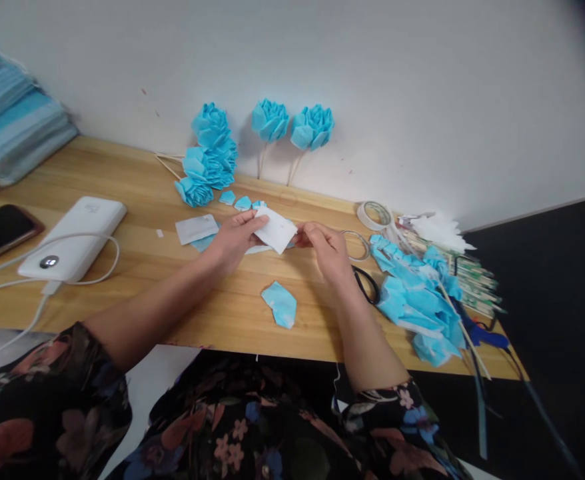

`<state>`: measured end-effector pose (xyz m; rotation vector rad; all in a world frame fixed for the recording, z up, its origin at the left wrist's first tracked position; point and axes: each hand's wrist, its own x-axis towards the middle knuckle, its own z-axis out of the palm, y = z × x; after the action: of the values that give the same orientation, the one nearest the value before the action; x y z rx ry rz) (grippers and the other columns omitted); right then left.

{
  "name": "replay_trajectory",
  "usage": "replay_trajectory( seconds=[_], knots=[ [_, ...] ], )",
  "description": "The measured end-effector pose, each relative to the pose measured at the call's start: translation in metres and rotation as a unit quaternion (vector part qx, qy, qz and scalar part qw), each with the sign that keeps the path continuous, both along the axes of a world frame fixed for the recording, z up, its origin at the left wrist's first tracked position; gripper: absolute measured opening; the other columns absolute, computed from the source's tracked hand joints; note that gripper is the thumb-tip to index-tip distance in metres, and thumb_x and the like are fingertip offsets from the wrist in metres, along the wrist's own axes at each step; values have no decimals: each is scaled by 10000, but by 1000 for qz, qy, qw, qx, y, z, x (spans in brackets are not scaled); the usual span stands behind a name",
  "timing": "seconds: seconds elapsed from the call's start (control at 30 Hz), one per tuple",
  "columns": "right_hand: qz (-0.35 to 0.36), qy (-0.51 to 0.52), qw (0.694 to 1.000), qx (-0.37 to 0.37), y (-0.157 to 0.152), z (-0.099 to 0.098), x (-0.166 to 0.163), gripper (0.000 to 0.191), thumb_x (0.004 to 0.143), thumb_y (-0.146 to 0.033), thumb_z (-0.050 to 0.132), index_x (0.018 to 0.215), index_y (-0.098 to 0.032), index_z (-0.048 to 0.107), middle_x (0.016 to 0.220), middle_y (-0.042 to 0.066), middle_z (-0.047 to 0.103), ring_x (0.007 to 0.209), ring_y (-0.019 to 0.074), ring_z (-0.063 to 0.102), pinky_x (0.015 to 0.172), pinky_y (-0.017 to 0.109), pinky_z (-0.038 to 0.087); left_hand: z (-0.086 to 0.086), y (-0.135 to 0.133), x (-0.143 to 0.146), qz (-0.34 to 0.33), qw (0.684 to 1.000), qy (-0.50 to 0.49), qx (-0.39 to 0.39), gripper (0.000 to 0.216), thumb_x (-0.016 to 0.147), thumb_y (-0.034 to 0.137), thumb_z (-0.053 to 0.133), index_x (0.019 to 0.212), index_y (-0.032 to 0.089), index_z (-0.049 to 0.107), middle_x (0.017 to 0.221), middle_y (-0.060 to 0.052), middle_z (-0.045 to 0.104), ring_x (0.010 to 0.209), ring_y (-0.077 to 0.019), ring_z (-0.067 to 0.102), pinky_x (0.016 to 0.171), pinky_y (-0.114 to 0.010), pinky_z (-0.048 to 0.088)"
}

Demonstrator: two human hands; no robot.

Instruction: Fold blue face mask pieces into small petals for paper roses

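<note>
Between thumb and fingers, my left hand [237, 235] pinches a small white square piece of thin sheet [276, 230]. My right hand [325, 247] is closed at the sheet's right corner, its fingertips partly hidden. Under the hands lie more flat pieces, mostly covered. Left of them rest another white square [196, 229] and a blue piece [205, 243] beneath it. Small cut blue petals [243, 203] lie in a row beyond my left hand. Nearer to me is a loose blue cut piece [281, 305].
Blue handmade flowers on sticks [210, 163] lie at the back; two more [313, 127] lean on the wall. To the right are tape rolls [375, 215], black scissor handles [367, 285], crumpled blue scraps [417, 300] and a blue-handled tool [490, 337]. A power bank [75, 237] and phone [2, 233] lie left.
</note>
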<state>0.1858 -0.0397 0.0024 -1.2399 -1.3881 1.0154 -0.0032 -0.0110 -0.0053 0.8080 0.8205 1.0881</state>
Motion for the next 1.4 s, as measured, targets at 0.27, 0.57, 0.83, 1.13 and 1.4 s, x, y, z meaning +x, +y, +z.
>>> replay_trajectory(
  seconds=[0.27,0.57,0.83,1.13,1.4],
  knots=[
    [-5,-28,1000,1,-2,3,-3,235,799,-431,708,747,-201,708,719,4,721,681,138,638,736,287,533,-7,2,0,-1,1000,9,12,291,752,359,782,901,134,673,891,-82,742,866,-232,706,837,-397,580],
    [-46,-16,999,-10,1,-1,0,293,797,-484,698,723,-201,670,641,-19,639,599,113,544,624,253,462,6,-8,-5,73,926,254,268,287,871,386,676,1082,194,709,1204,-90,723,1187,-253,628,1098,-397,432],
    [-11,-10,1000,-19,-1,2,-4,412,809,-602,682,727,-198,685,663,-5,649,606,119,561,622,257,481,-8,-13,6,-76,947,203,236,586,751,317,771,1314,205,653,1388,-115,660,1307,-302,598,1134,-438,417],
    [29,14,999,6,-9,8,-6,508,884,-669,585,913,-191,753,670,7,660,538,117,564,546,266,482,-17,-3,2,-75,986,96,111,465,795,274,733,1240,148,693,1106,-85,766,946,-202,704,926,-335,501],
    [-94,-78,986,110,-5,3,-3,300,897,-477,623,824,-204,724,760,16,712,698,149,618,664,274,495,-15,-3,2,-100,986,84,100,469,827,229,684,1287,138,655,1055,-75,761,896,-171,694,898,-325,513]
  ],
)
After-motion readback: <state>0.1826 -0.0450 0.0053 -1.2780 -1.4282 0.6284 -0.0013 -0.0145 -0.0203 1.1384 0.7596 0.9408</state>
